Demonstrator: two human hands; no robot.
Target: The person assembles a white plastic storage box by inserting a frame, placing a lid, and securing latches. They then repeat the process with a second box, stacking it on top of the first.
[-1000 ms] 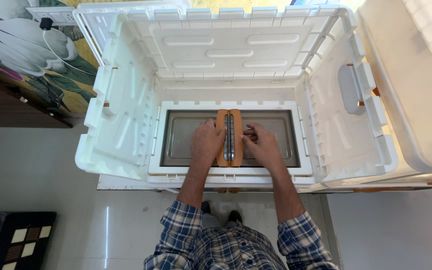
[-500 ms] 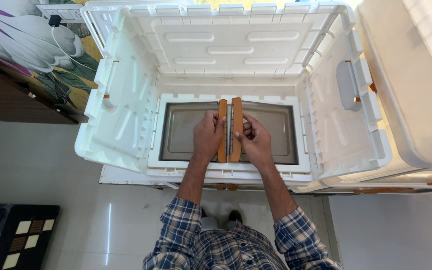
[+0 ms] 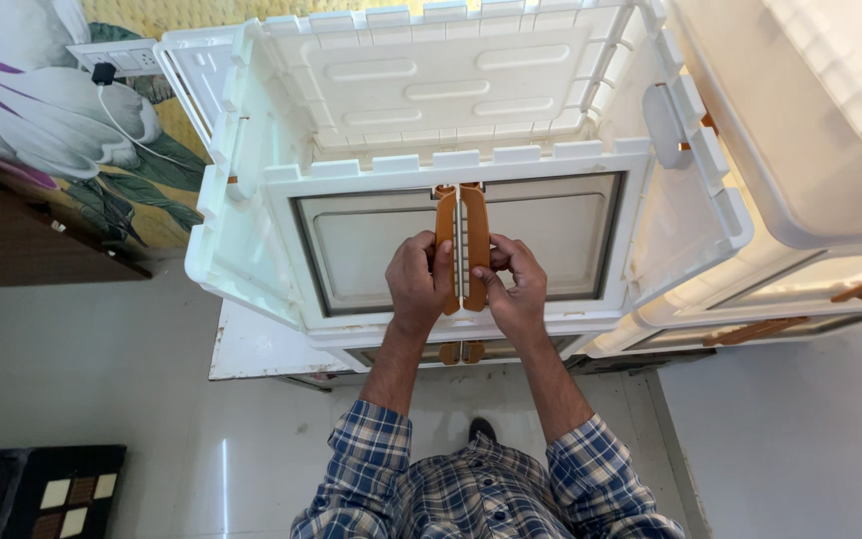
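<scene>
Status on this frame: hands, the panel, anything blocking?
Left hand and right hand each grip an orange handle. Front panel tilted up in the white crate. Nothing blocking.

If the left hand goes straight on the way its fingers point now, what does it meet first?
The left hand already grips the left orange handle. Going further, it would probably meet the translucent door panel behind it, though depth is unclear.
</scene>
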